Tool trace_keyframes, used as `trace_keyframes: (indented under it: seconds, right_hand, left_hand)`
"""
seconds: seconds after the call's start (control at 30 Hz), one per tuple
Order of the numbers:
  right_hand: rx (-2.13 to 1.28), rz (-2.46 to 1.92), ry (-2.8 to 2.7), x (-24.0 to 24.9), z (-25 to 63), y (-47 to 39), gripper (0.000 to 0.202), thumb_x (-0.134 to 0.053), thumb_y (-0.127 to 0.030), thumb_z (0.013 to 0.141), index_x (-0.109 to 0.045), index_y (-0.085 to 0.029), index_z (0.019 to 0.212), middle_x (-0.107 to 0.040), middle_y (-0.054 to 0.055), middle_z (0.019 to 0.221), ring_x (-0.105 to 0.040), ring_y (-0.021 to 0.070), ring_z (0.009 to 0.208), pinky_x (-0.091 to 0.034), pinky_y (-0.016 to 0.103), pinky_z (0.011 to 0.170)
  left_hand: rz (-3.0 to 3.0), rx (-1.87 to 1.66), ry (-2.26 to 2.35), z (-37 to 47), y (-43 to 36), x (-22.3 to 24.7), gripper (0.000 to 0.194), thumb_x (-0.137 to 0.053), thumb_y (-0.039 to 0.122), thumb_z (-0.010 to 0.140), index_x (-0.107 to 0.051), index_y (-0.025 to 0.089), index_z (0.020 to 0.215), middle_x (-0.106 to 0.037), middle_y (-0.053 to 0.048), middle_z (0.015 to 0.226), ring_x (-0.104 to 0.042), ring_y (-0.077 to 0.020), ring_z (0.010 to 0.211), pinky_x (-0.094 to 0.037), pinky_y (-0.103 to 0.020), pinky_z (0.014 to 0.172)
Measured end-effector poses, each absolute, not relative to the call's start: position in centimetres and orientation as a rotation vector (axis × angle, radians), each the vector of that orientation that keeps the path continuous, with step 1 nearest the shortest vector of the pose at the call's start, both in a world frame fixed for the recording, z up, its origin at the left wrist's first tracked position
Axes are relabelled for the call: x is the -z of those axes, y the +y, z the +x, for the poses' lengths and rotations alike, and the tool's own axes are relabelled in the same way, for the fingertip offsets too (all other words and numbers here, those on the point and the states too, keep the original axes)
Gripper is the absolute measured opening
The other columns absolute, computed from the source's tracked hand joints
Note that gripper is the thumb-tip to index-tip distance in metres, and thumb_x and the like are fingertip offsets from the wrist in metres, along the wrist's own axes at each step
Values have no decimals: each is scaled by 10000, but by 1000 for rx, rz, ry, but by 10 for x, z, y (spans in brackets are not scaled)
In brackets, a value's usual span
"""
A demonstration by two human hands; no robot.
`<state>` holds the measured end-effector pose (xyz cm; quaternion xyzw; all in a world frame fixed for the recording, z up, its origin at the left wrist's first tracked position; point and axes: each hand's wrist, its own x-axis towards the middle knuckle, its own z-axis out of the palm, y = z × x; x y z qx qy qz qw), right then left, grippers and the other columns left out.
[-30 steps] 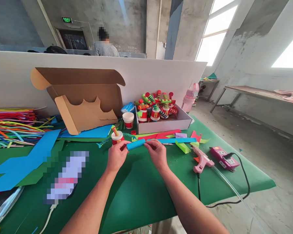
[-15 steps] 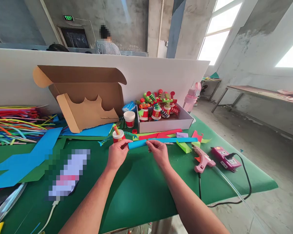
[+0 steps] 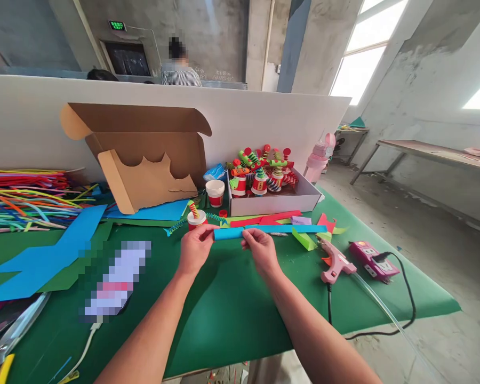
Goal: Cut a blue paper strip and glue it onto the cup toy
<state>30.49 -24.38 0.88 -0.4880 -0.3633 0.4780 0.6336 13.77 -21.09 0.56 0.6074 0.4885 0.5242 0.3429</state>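
A long blue paper strip point(image 3: 229, 233) is stretched level between my hands above the green table. My left hand point(image 3: 196, 248) pinches its left end between thumb and fingers. Further along, my right hand point(image 3: 261, 249) is closed on the same strip, and the rest of it runs on to the right past the fingers. Just behind my left hand stands a small red-and-white paper cup point(image 3: 197, 217) with a striped folded-paper piece on top and teal spring-like folded arms at its sides. My left hand hides its lower part.
Behind are a white box point(image 3: 274, 204) of paper-cup figures, stacked cups point(image 3: 215, 193) and an open cardboard box point(image 3: 152, 178). A pink glue gun point(image 3: 336, 261) and power strip point(image 3: 373, 260) lie right. At left are a phone point(image 3: 118, 277), blue paper point(image 3: 52, 250) and pipe cleaners point(image 3: 28, 202).
The view has shifted slightly, so everything sits a little further right. Both hands keep their pinch on the blue paper strip, which looks a bit straighter.
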Motion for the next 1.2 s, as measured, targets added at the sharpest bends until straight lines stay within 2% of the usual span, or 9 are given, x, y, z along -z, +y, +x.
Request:
trace_keyframes:
  seconds: [0.13,0.27,0.43,0.53,0.63,0.8,0.97,1.07,1.2]
  right_hand:
    - [-1129,-1055,-731,-7,303,-244,351,-802,-495,591,-640,-189,650,-648,-3,563,-611,140,544,-533,288,606]
    - [-1128,-1029,-707,-5,301,-243,362,-814,-504,599,-650,-187,658,-670,5,597,-643,151,588,-560,314,686]
    - [-1163,-1025,-745,-5,299,-244,377,-826,-515,588,-667,-185,679,-678,9,614,-658,167,603,-570,335,710]
    - [-1188,-1013,-720,-6,299,-244,386,-866,-472,529,-672,-194,714,-675,-12,637,-656,157,608,-568,316,692]
    - [-1195,-1051,-746,-6,299,-245,366,-882,-442,500,-663,-195,656,-664,-20,605,-641,146,585,-561,309,692]
    - [-1178,-1115,-773,-5,301,-243,410,-864,-521,487,-675,-185,625,-680,11,579,-649,173,578,-557,342,700]
    - [-1132,-1118,-762,-7,306,-241,431,-866,-542,463,-691,-184,627,-690,21,581,-654,187,583,-552,352,694]
    - [-1119,-1115,-770,-7,308,-241,408,-868,-528,474,-695,-189,622,-684,18,575,-652,188,583,-551,351,685]
    - [-1128,-1125,-850,-7,308,-242,390,-853,-535,508,-690,-194,605,-683,26,576,-653,196,591,-550,355,678]
  left_hand:
    - [1432,-1469,1232,135,-210,-7,273,-675,427,754,-694,184,878,-636,12,672,-551,-121,585,-444,-225,579]
    - [1450,-1282,1199,136,-215,-15,351,-675,524,730,-685,174,753,-498,44,540,-417,-97,507,-341,-223,500]
    - [1497,-1185,1244,142,-219,-19,358,-712,528,645,-672,173,642,-409,59,491,-338,-93,504,-269,-237,494]
    - [1478,-1175,1263,142,-217,-18,360,-716,532,627,-667,176,613,-403,60,478,-320,-93,503,-257,-244,496]
    - [1469,-1155,1256,141,-216,-16,383,-726,552,611,-652,177,586,-388,64,474,-302,-90,506,-242,-243,492]
    - [1464,-1126,1236,142,-216,-18,463,-738,623,586,-624,176,547,-365,67,457,-297,-85,499,-236,-238,480]
    - [1329,-1253,1230,139,-214,-23,511,-745,648,558,-712,156,693,-443,51,490,-334,-81,485,-265,-231,461]
    - [1244,-1270,1167,137,-214,-24,543,-713,666,595,-725,147,751,-407,60,459,-338,-81,462,-282,-225,448]
    - [1325,-1103,1131,139,-216,-25,504,-754,654,551,-676,164,640,-421,57,451,-361,-80,442,-300,-224,440]
